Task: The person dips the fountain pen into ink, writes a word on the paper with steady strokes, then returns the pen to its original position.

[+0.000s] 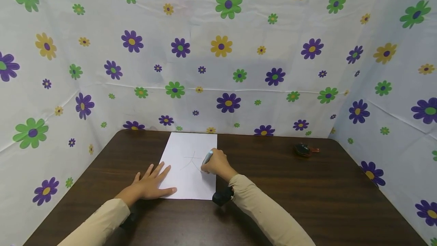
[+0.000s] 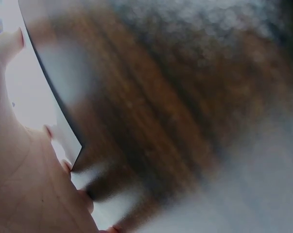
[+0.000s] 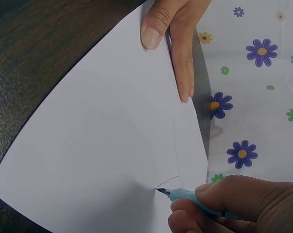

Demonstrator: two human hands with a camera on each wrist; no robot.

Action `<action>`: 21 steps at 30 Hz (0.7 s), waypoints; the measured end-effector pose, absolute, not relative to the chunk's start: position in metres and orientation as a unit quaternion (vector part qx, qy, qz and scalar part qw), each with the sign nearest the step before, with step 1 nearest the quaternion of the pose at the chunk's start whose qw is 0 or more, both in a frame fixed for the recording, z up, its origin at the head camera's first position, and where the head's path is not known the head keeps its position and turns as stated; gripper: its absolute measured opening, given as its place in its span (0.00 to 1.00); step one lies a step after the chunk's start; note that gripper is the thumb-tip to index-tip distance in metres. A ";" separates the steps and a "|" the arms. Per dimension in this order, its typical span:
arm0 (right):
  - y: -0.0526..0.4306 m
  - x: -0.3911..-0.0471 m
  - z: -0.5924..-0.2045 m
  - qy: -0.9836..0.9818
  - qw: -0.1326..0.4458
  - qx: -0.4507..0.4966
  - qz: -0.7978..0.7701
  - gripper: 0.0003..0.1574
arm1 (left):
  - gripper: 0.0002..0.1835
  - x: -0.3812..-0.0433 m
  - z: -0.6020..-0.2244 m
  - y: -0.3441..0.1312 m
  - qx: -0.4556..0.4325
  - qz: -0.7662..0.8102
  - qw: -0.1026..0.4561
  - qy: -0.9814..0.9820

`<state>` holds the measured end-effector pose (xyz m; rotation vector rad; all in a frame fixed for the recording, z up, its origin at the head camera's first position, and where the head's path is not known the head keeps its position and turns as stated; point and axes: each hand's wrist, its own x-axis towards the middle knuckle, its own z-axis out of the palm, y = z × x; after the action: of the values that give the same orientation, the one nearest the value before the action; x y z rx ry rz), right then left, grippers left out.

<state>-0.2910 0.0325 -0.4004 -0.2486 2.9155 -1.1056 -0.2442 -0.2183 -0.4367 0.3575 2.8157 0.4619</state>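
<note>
A white sheet of paper [image 1: 191,187] lies on the table with a few thin dark strokes [image 1: 192,158] on its upper half, like a short character. My right hand [image 1: 219,165] pinches a light blue fountain pen [image 3: 182,194] between thumb and fingers. In the right wrist view the pen's nib [image 3: 162,190] is at the end of a short curved stroke. With fingers spread, my left hand [image 1: 147,186] rests across the sheet's left edge. The left wrist view shows its palm [image 2: 27,179] close up beside the sheet's corner.
A dark brown wooden table [image 1: 273,185] carries the sheet. Toward the back right lies a small dark, shiny object [image 1: 302,149] with a reddish end. White cloth [image 1: 201,22] printed with flowers hangs behind and on both sides. A black band [image 1: 223,196] circles my right wrist.
</note>
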 end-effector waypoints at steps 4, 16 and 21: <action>0.033 -0.292 -0.401 0.932 0.004 -0.084 -0.351 0.12 | 0.57 -0.253 -0.452 -0.223 0.119 0.154 0.125 0.973; 0.036 -0.296 -0.404 0.909 -0.005 -0.120 -0.400 0.07 | 0.56 -0.251 -0.449 -0.222 0.124 0.157 0.118 0.973; 0.042 -0.301 -0.403 0.877 -0.048 -0.176 -0.444 0.03 | 0.52 -0.243 -0.435 -0.217 0.126 0.152 0.128 0.972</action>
<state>-0.3011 0.0419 -0.4030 -0.5704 2.8435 -1.4401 -0.2426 -0.2168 -0.4345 0.3656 2.8278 0.4421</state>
